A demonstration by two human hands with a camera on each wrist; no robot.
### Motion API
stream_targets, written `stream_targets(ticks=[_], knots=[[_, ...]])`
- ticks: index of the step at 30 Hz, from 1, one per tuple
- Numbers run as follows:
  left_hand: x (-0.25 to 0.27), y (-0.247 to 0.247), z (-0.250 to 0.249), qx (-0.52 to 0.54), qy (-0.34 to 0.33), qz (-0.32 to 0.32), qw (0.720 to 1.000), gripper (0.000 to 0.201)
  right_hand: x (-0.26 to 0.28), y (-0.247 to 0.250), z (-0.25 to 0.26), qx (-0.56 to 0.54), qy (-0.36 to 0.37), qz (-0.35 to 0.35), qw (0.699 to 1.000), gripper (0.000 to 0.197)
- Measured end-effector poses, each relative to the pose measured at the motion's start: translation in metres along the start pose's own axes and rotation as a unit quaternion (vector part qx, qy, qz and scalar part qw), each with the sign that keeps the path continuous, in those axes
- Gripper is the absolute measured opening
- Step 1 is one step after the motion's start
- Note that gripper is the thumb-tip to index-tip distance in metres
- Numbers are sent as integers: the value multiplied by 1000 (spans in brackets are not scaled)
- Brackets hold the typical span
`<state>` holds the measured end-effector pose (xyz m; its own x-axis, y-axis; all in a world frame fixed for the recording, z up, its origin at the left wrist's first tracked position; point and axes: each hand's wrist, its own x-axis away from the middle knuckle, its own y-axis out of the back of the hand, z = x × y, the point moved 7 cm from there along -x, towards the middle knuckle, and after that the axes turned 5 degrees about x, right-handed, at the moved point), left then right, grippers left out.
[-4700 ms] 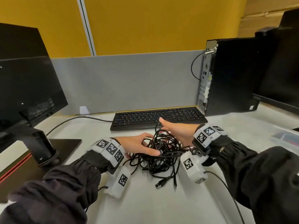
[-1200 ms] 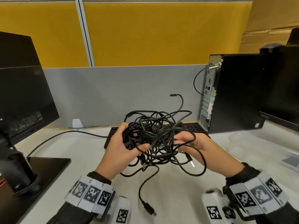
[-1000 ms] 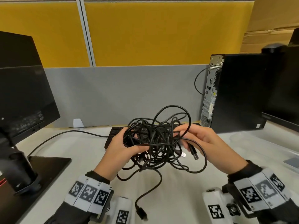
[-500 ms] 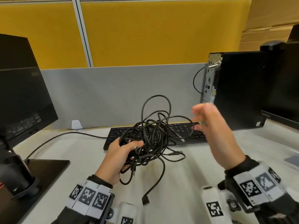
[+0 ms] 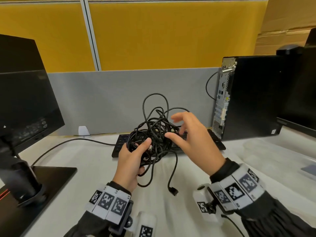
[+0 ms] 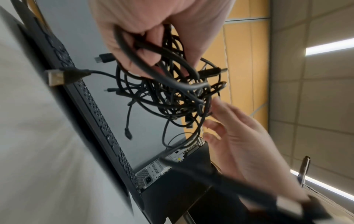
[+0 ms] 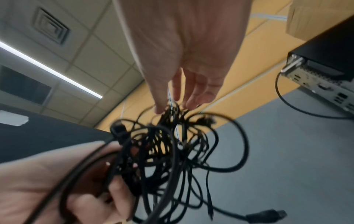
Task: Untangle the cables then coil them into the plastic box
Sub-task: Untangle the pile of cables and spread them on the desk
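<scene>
A tangle of black cables (image 5: 153, 132) hangs above the white desk, in front of the keyboard. My left hand (image 5: 136, 146) grips its lower left part, thumb on top; the left wrist view shows my fingers (image 6: 153, 37) curled round several strands (image 6: 172, 94). My right hand (image 5: 172, 125) is spread at the tangle's right side, with its fingertips (image 7: 182, 98) at the outer loops (image 7: 172, 151) and gripping nothing. One loose end with a plug (image 5: 173, 190) dangles down to the desk. A clear plastic box (image 5: 282, 151) shows faintly at the right.
A black keyboard (image 5: 217, 142) lies behind the tangle, and its cord (image 5: 68, 142) runs left across the desk. A monitor (image 5: 25, 100) on a stand base (image 5: 42, 182) fills the left. A black PC tower (image 5: 248, 100) stands at the right, before a grey partition.
My right hand let go of the tangle, swung up and to the right, and has now come back to it with spread fingers. My left hand kept its grip throughout.
</scene>
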<state>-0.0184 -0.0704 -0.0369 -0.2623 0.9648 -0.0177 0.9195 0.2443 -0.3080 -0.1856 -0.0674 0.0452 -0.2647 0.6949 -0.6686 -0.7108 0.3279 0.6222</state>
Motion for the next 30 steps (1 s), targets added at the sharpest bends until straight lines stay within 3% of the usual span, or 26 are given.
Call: stream_targets(ticks=[2, 5, 7, 8, 10, 13, 16, 21, 24, 26, 28, 29, 30], knots=[[2, -3, 0, 4, -1, 10, 1000, 40, -4, -8, -3, 21, -26, 15, 999, 16], [3, -3, -3, 6, -2, 15, 1000, 36, -6, -3, 2, 12, -1, -25, 1000, 18], [2, -1, -4, 14, 5, 14, 1000, 29, -5, 4, -1, -89, -18, -56, 994, 18], [1, 1, -4, 27, 10, 12, 1000, 26, -4, 8, -6, -187, -47, -66, 979, 17], [-2, 5, -5, 53, 17, 7, 998, 28, -1, 13, -15, -392, -101, -61, 912, 15], [-3, 7, -3, 68, 42, 17, 997, 26, 8, 9, -22, -566, -147, -14, 811, 18], [-1, 2, 3, 100, 86, 39, 991, 22, 14, 5, -27, -639, -161, 15, 752, 21], [2, 1, 4, 106, 104, 46, 988, 26, 14, 16, -28, -708, -116, 39, 695, 19], [-1, 5, 4, 104, 91, 19, 990, 23, 11, 26, -29, -751, -82, 77, 651, 20], [-2, 7, 2, 109, 88, 17, 990, 22, 11, 31, -40, -754, -96, 74, 646, 48], [-3, 11, 0, 118, 85, 9, 989, 19, 14, 38, -50, -728, -107, 75, 673, 62], [-5, 14, -3, 119, 79, -3, 990, 19, 15, 40, -53, -680, -107, 87, 720, 61], [-6, 18, -6, 120, 71, -13, 990, 19, 15, 42, -57, -594, -114, 98, 790, 57]])
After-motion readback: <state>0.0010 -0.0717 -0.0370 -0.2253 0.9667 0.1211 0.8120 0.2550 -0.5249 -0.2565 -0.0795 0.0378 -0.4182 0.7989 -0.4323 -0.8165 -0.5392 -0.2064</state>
